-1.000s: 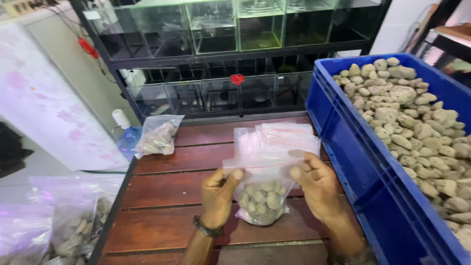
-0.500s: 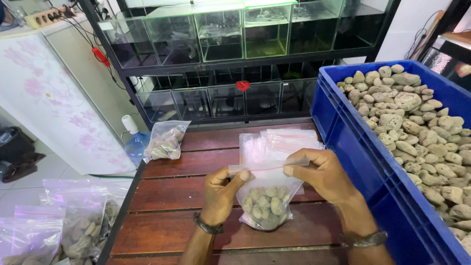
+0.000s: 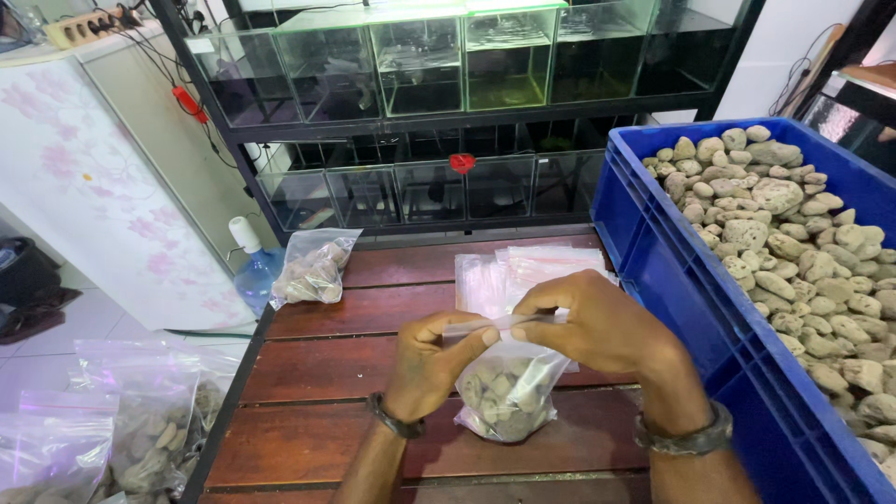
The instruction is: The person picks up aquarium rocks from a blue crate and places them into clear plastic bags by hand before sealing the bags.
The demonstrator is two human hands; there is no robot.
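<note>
Left hand (image 3: 431,362) and right hand (image 3: 597,322): both pinch the top strip of a clear zip bag of stones (image 3: 509,392), held just above the slatted wooden table (image 3: 317,439) | Step: sealing the bag mouth | Next calls for: even finger pressure along the strip | Surroundings: empty bags (image 3: 523,271) behind; blue crate of stones (image 3: 793,271) at right; filled bag (image 3: 313,271) at left.

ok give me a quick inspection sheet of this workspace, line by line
surface: dark red slatted wooden table.
job's things: clear bag of stones pinched at its top strip; blue crate of stones at the right.
clutter: filled bag at the table's back left; empty bags; more filled bags on the floor; water bottle.
grippers: left hand and right hand both grip the bag's top.
cables: power strip and black leads, upper left.
surroundings: glass tanks on a black rack.
</note>
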